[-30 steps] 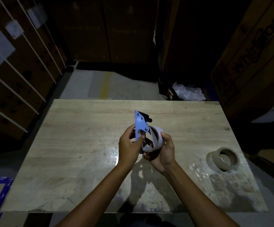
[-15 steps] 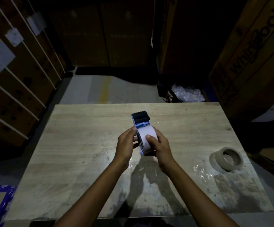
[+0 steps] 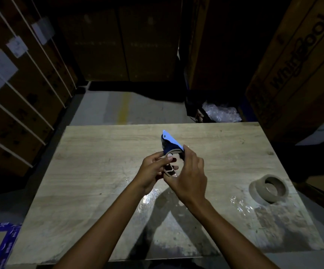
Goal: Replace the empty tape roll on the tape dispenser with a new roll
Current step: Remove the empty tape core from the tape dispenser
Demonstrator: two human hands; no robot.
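Tape dispenser (image 3: 170, 143) in both hands, mid-table (image 3: 99, 171), edges well apart.

The table (image 3: 91, 171) around my hands is bare wood on the left and far side, free to cross. To my right only the tape roll (image 3: 268, 189) stands, near crinkled plastic film (image 3: 242, 204). Cardboard boxes (image 3: 296, 70) wall the far right.

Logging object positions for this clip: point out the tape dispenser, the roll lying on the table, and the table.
tape dispenser (image 3: 170, 139), head view, on its blue side plate.
tape roll on the table (image 3: 262, 192), head view, on its outer wall.
table (image 3: 99, 171), head view, on bare wood left of the hands.
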